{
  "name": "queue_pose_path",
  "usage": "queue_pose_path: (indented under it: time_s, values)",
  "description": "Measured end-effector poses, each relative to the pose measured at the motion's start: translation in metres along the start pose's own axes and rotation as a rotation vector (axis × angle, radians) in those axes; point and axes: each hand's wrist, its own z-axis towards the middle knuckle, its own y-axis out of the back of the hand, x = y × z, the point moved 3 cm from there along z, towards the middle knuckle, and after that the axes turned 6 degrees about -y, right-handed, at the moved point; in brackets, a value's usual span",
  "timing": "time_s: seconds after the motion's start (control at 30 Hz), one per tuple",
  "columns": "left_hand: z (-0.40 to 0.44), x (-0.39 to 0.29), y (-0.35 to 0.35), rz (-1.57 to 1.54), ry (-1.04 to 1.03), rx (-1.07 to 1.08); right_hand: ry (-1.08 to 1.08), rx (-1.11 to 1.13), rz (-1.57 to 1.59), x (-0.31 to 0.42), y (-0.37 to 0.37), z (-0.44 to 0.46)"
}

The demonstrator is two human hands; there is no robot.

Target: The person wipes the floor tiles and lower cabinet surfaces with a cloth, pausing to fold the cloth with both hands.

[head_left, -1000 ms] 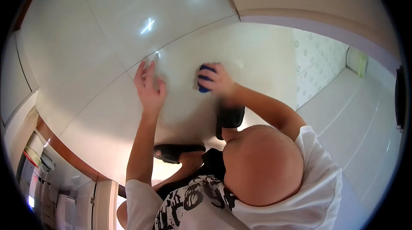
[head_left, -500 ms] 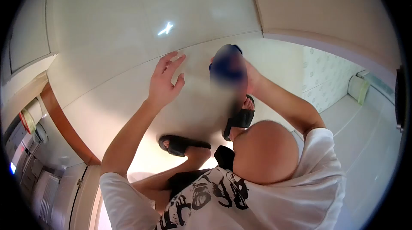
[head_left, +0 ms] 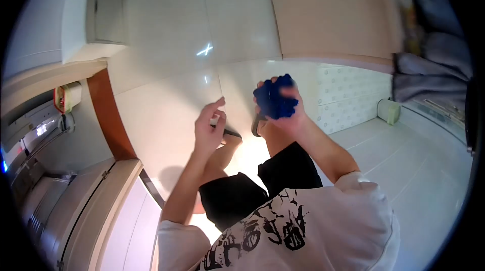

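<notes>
My right hand (head_left: 294, 111) grips a dark blue, bumpy, cloth-like bundle (head_left: 275, 98), its fingers and thumb pressed round it. The bundle is held in front of my legs, above the floor, and it hides part of the palm. To its left, my left hand (head_left: 208, 125) hangs in the air with nothing in it. Its fingers are loosely bent and apart. Below the hands, dark sandals (head_left: 257, 123) on my feet are partly covered by my arms and legs.
Pale glossy floor tiles (head_left: 166, 94) spread ahead. A white cabinet (head_left: 106, 18) stands at upper left, a beige panel (head_left: 328, 18) at upper right. Grey fabric (head_left: 429, 79) hangs at far right. A brown threshold (head_left: 111, 114) and a door edge (head_left: 101, 210) lie at left.
My body has straightened from a bent posture with a raised knee. The blue bundle has come up off the floor area near my foot in my right hand. My left hand stays empty.
</notes>
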Motion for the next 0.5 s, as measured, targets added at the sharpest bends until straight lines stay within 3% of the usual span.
queue_pose_path:
  time_s: [0.2,0.33,0.5]
  values:
    - [-0.063,-0.137,0.009,-0.237,0.123,-0.086,0.093,-0.045,0.110,-0.039,-0.127,-0.110]
    - [-0.081,-0.197,0.008,-0.237,0.181,0.039,0.253,-0.059,0.157,-0.040,-0.174,-0.176]
    - [-0.086,-0.264,-0.006,-0.126,0.157,0.298,0.414,-0.273,0.283,-0.031,-0.191,-0.260]
